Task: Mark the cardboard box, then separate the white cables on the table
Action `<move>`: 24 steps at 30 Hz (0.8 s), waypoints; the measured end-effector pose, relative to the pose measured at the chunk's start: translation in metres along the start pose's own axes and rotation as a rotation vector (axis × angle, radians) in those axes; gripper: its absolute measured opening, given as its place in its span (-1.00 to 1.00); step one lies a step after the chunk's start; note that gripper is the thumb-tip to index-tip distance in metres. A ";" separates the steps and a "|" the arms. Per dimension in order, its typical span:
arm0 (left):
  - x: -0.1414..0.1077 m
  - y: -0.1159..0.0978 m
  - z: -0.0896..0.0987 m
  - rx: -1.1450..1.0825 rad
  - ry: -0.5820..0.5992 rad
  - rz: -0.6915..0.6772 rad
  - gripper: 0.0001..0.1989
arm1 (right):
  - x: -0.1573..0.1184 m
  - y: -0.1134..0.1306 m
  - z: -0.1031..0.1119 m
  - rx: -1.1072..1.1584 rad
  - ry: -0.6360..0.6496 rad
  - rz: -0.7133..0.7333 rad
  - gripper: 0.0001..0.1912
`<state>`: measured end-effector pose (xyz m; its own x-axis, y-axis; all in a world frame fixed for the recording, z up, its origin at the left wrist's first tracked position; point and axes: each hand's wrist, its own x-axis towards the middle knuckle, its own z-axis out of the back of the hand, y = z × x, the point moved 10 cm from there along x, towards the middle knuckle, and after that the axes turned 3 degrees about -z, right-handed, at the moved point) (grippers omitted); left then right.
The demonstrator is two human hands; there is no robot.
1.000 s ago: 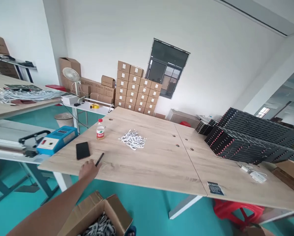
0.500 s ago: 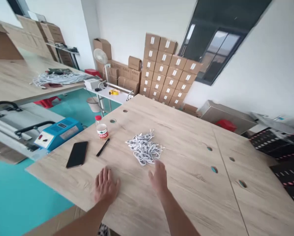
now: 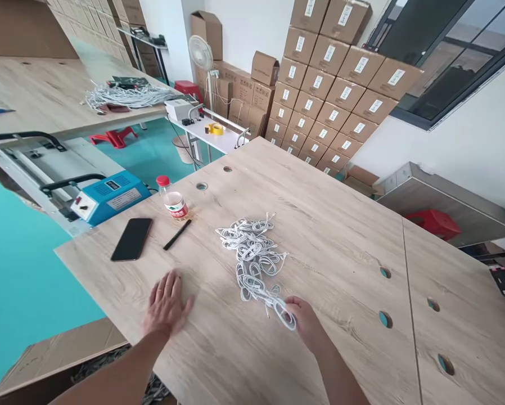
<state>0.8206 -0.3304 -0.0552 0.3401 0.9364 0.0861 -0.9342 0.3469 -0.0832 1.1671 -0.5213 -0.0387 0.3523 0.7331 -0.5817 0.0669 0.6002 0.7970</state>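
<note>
A heap of thin white cords [image 3: 252,247], coiled into small loops, lies on the wooden tabletop [image 3: 345,236]. At its near right end my right hand [image 3: 305,322] pinches one looped white cord [image 3: 285,315] between thumb and fingers, close above the table. That cord still runs up against the heap, and I cannot tell whether it is separate. My left hand [image 3: 166,304] rests flat on the wood with its fingers spread, holding nothing. Beyond it lie a black phone [image 3: 131,239] and a black pen [image 3: 177,235]. A red-capped bottle [image 3: 174,199] stands behind the pen.
An open cardboard box [image 3: 62,349] with dark contents sits below the table's near left edge. A blue sealing machine [image 3: 111,197] stands left. Round holes pierce the tabletop. Stacked cartons [image 3: 320,107] line the wall, with a fan [image 3: 201,52] beside them.
My right hand has moved towards me and right, now gripping a looped cord and stretching the heap's near end with it. My left hand stays flat on the table. The view has shifted.
</note>
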 end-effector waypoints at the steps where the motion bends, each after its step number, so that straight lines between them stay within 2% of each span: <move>1: 0.000 0.000 0.000 0.001 -0.002 -0.001 -0.13 | -0.006 0.002 0.007 0.105 0.008 -0.020 -0.77; 4: 0.001 0.000 0.000 -0.008 -0.014 -0.012 -0.13 | -0.028 0.008 0.020 0.383 0.088 -0.059 -0.71; 7: 0.001 0.000 0.001 -0.039 -0.028 -0.012 -0.13 | -0.053 -0.003 0.031 0.412 0.164 -0.076 -0.71; 9: 0.001 0.000 0.001 -0.059 -0.036 -0.009 -0.13 | -0.068 -0.027 0.040 0.265 0.195 -0.111 -0.71; 11: 0.001 -0.001 0.001 -0.069 -0.036 -0.007 -0.13 | -0.076 -0.052 0.050 0.012 0.199 -0.135 -0.72; 13: 0.001 -0.002 0.001 -0.069 -0.033 -0.004 -0.13 | -0.071 -0.059 0.056 -0.281 0.157 -0.102 -0.80; 14: 0.001 -0.002 0.002 -0.068 -0.035 -0.002 -0.13 | -0.063 -0.052 0.055 -0.398 0.106 -0.051 -0.84; 15: 0.001 -0.002 0.002 -0.066 -0.035 0.000 -0.13 | -0.052 -0.038 0.051 -0.480 0.040 0.026 -0.84; 17: 0.000 -0.003 0.003 -0.064 -0.033 -0.001 -0.14 | -0.028 0.004 0.027 -0.551 -0.076 0.225 -0.73; 19: -0.001 -0.003 0.002 -0.067 -0.025 -0.003 -0.16 | -0.004 0.048 -0.010 -0.596 -0.152 0.424 -0.49; 20: -0.001 -0.003 0.002 -0.071 -0.021 -0.005 -0.17 | 0.007 0.064 -0.032 -0.644 -0.157 0.478 -0.40; 22: -0.002 -0.003 0.001 -0.075 -0.013 -0.007 -0.19 | 0.029 0.080 -0.067 -0.745 -0.126 0.502 -0.37; 24: -0.004 -0.003 -0.001 -0.073 -0.001 -0.005 -0.20 | 0.045 0.082 -0.084 -0.787 -0.086 0.467 -0.56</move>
<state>0.8223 -0.3353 -0.0563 0.3449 0.9345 0.0876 -0.9220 0.3548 -0.1547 1.1103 -0.4122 -0.0134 0.2546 0.9484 -0.1890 -0.7431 0.3169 0.5893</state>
